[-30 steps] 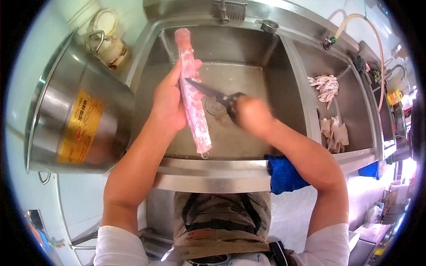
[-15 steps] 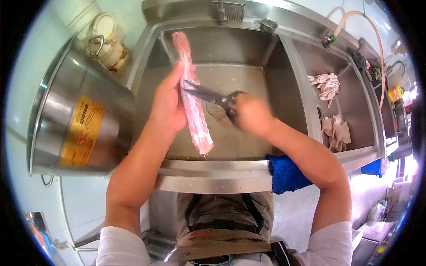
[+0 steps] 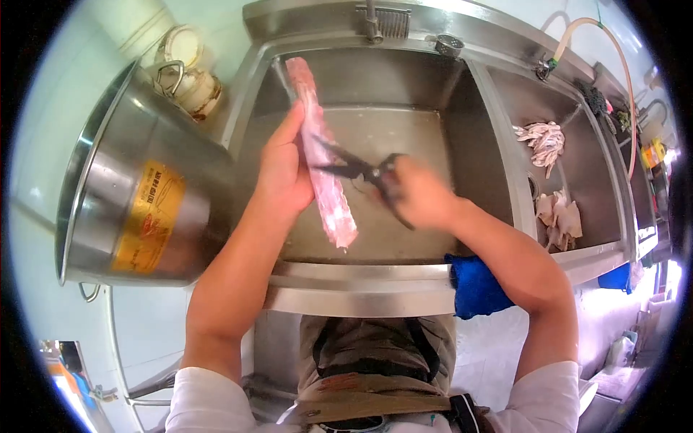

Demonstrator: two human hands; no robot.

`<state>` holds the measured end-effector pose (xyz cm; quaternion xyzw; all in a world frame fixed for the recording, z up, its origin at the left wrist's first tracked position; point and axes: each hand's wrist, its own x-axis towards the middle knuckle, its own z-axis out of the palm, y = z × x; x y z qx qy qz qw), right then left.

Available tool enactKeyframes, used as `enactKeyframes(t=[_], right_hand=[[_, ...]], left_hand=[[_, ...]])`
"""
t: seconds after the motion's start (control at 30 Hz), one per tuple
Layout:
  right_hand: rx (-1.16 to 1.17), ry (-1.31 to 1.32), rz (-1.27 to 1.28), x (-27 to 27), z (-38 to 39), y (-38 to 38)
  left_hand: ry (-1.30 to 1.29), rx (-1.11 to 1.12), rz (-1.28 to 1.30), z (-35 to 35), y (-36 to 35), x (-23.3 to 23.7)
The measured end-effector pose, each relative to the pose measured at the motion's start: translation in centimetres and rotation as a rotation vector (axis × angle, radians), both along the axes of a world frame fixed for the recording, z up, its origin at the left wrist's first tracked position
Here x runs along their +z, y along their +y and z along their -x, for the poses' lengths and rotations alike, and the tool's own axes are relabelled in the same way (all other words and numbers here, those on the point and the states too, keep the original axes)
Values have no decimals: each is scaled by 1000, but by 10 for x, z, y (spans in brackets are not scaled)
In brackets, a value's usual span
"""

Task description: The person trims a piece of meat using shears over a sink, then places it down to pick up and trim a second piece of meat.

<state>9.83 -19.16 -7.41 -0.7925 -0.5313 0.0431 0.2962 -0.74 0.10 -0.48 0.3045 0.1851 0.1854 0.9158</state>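
Note:
A long pale-pink strip of raw meat [image 3: 328, 191] hangs at a slant over the large sink basin [image 3: 404, 238]. My left hand [image 3: 284, 169] is wrapped round its middle from the left side, thumb lying up along the edge. In my right hand [image 3: 421, 193] are black scissors [image 3: 361, 169], gripped by the handles. Their blades are spread apart and reach over the middle of the meat, just right of my left fingers. My right hand is somewhat blurred by motion.
A tall steel pot [image 3: 101, 216] with a yellow label stands left of the sink. In the smaller right basin lie a pile of pale strips [image 3: 543, 144] and several flat pale pieces [image 3: 559, 219]. A blue cloth [image 3: 476, 286] hangs over the front edge.
The scissor blades have opened wider and the handles have swung lower. The whole view has shifted slightly; my left hand still grips the meat at the same spot.

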Motion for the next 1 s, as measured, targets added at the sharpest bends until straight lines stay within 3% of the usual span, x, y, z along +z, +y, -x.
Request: enactKeyframes(t=[0.07,0.17,0.27,0.47,0.57,0.67,0.7,0.8,0.93,1.0], right_hand=[[38,-120,107,-1,-2,-3],[-85,-132,173,24,7,-12],[-90,-254,136,25,6,-15],[-5,-363,270,-5,-3,-11],[-80,-293,187,-9,-6,-9],[-280,347,226,24,2,-4],[-241,467,152,26,4,-4],[-75,253,90,14,10,-1],[-73,204,167,15,15,2],[-57,80,36,2,10,2]], left_hand=[[14,-52,-48,5,7,-3],[85,-39,-141,7,8,3],[123,-13,-190,5,1,10],[128,-40,-168,4,10,-1],[85,-22,-91,-1,14,-7],[46,-19,-78,-1,15,-2],[6,-28,-58,-2,17,-4],[21,-30,-90,-1,16,-6],[25,-86,-167,-3,13,-12],[49,-63,-128,-5,5,-9]])
